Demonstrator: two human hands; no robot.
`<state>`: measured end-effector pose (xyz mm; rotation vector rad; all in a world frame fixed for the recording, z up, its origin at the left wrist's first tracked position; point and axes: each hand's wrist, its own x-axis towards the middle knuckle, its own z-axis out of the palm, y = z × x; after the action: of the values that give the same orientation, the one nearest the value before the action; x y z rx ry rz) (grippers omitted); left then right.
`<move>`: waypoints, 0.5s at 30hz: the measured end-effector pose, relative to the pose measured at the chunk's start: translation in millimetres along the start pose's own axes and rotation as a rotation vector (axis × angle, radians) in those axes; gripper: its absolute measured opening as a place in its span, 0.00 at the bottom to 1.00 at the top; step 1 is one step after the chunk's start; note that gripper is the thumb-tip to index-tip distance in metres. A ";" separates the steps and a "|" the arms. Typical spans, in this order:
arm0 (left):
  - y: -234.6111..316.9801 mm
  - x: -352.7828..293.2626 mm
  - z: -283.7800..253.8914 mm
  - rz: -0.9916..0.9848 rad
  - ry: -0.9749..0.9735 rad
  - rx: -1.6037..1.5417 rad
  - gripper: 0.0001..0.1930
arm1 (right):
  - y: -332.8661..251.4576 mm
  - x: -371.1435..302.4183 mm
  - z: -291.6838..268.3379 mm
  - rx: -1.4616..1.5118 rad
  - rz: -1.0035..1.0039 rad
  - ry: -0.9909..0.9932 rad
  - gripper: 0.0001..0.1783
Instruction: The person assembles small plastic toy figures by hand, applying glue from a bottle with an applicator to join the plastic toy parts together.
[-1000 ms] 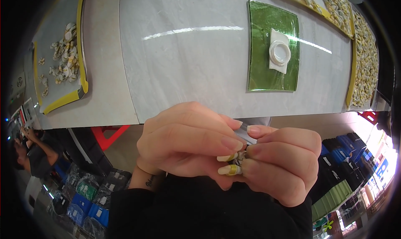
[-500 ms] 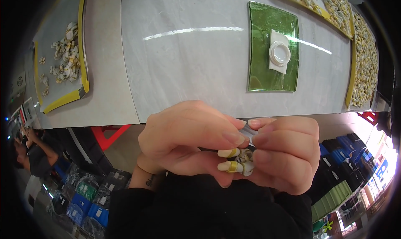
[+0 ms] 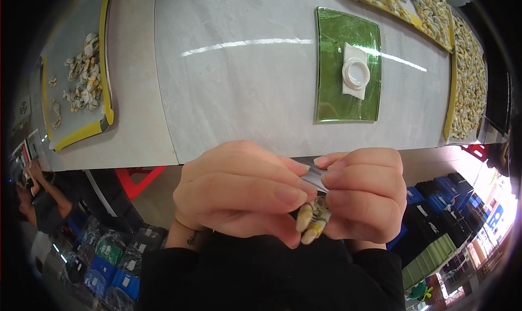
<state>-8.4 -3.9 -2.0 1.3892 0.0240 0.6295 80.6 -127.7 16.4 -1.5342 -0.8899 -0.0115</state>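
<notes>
Close to my body, just off the table's near edge, both my hands are closed around one small white-and-yellow figurine-like piece (image 3: 315, 219). Two cream, rounded ends with yellow bands stick out of it and point down. My left hand (image 3: 236, 188) pinches from the left, fingers curled over its upper side. From the right, my right hand (image 3: 370, 194) grips it with bent fingers. Between the fingertips, above the piece, shows a thin greyish, shiny strip (image 3: 314, 177); its ends are hidden by my fingers, and I cannot tell its kind.
A green glossy mat (image 3: 331, 101) bears a white cloth pad and small round white dish (image 3: 356, 74). Yellow-edged trays of similar pieces stand left (image 3: 109, 112) and right (image 3: 449, 112). A red stool (image 3: 136, 186) and boxes (image 3: 103, 267) are below; another person (image 3: 51, 202) sits far left.
The piece has turned between my fingers: its banded ends pointed left and now point downward. More of the grey strip shows. The table has shifted slightly left in view.
</notes>
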 end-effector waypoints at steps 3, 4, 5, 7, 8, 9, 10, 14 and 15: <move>-0.2 0.3 -6.6 0.053 -0.095 0.041 0.18 | 6.9 -3.6 -6.8 0.008 -0.036 -0.098 0.10; 0.1 0.9 -8.8 0.094 -0.210 0.058 0.19 | 7.5 -5.0 -7.4 0.007 -0.037 -0.099 0.10; 1.4 1.1 -7.4 0.095 -0.209 0.057 0.19 | 7.8 -6.3 -8.0 0.030 -0.033 -0.105 0.10; 4.6 0.5 -4.9 0.064 -0.161 0.074 0.17 | 7.3 -6.3 -8.5 0.054 -0.030 -0.115 0.10; 4.4 -0.3 -4.9 0.064 -0.158 0.074 0.17 | 6.8 -5.6 -9.0 0.071 -0.025 -0.130 0.12; 2.6 -1.0 -4.6 0.073 -0.152 0.072 0.16 | 6.9 -5.4 -9.8 0.084 -0.019 -0.142 0.13; 1.3 -1.5 -4.3 0.082 -0.146 0.071 0.15 | 6.3 -5.8 -8.6 0.081 -0.019 -0.143 0.13; 2.4 0.7 -1.7 0.086 -0.138 0.039 0.14 | -1.0 -6.8 2.6 0.109 0.029 0.004 0.15; 3.4 0.7 -1.7 0.081 -0.139 0.044 0.13 | -1.8 -6.7 4.1 0.109 0.041 0.044 0.16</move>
<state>-9.9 -2.0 1.0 1.4792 -0.1306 0.6015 73.0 -127.9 13.7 -1.4452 -0.8107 0.0325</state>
